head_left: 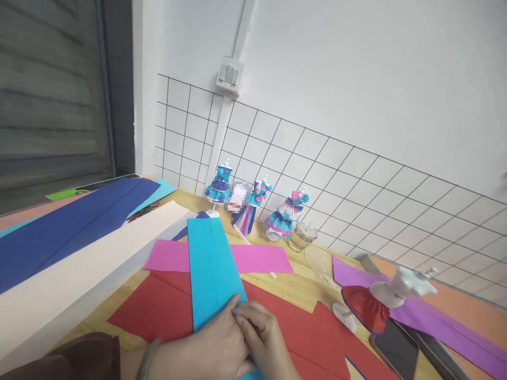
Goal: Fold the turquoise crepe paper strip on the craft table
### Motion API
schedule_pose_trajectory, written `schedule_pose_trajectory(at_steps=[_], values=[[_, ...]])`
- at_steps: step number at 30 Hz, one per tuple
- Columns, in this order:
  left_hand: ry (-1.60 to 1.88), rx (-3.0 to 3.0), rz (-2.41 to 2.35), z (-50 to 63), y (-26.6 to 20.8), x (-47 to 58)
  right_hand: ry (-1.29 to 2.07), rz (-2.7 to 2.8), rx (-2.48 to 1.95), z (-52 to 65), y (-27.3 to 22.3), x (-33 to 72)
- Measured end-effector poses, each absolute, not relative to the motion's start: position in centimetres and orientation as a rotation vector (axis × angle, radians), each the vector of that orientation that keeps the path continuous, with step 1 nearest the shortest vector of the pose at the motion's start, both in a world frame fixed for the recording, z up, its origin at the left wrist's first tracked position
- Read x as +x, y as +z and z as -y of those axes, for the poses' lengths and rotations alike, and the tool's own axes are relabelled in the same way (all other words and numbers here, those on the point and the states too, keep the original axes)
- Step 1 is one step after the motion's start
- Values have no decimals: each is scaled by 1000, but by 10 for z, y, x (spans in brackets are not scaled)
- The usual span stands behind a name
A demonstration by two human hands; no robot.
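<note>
A long turquoise strip (214,264), apparently crepe paper, runs under both hands to the bottom edge. My left hand (224,338), with a bracelet at the wrist, rests on the strip, back upward; most of its fingers are hidden. Against it is my right hand (263,330), its fingers curled closed beside my left fingers. What they may pinch cannot be made out. Beneath the turquoise strip, a pink strip (261,258) lies crosswise and red sheets (158,306) spread over the table.
Small dress forms in paper dresses (219,184) stand by the wire grid (301,153), near a glass (303,237). At right, a white dress form (412,285) with a red skirt tilts over a phone (396,345). Navy paper (87,221) and a cream strip (95,258) lie left.
</note>
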State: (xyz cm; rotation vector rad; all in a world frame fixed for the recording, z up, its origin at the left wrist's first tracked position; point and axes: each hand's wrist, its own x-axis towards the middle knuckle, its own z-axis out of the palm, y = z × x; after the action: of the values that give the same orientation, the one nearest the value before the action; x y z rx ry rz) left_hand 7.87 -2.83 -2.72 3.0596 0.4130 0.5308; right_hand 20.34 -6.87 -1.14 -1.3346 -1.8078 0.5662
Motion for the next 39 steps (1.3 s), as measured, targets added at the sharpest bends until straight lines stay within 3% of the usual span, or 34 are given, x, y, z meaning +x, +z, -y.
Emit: schedule_pose_trajectory(at_steps=[10,18,30,39], values=[[614,3244,-241,23,-40,76,221,2145,-1199,77,0,208],[548,3121,-306,25,-29,73,264,2126,-1201,75,-3,206],[463,2962,-305,20,-22,69,312,1635,-1474,72,-13,233],[373,2919,-399,19,-31,78,234,1866,-1555,81,8,212]])
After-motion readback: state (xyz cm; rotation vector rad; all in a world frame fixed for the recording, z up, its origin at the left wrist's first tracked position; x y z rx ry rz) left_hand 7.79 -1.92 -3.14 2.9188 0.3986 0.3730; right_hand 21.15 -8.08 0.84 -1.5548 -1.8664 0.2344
